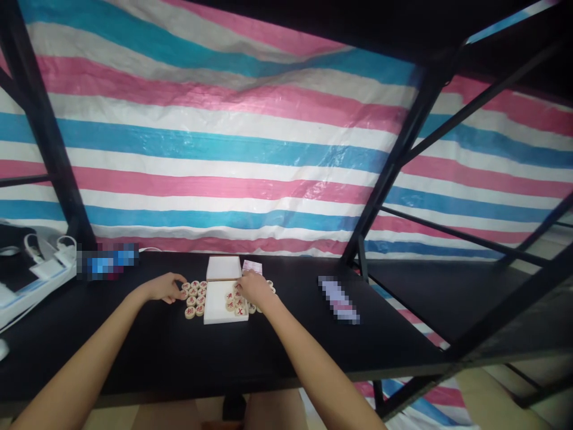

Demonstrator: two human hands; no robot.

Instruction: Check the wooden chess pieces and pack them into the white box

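My left hand is at the left group of Chinese chess pieces, thumb and fingers closed around a round piece at the group's outer edge. These pieces are pale discs with red characters, lying in rows beside an open white box. My right hand reaches over the box's right side, its fingers bent down on a piece there; the fingertips are partly hidden. Several red-marked pieces lie in the right half of the box. More pieces lie right of the box, partly covered by my right hand.
The box's lid stands behind it, next to a pink printed card. A blurred phone-like object lies on the black table at right. White chargers and cables are at left. Black metal posts and a striped sheet surround the table.
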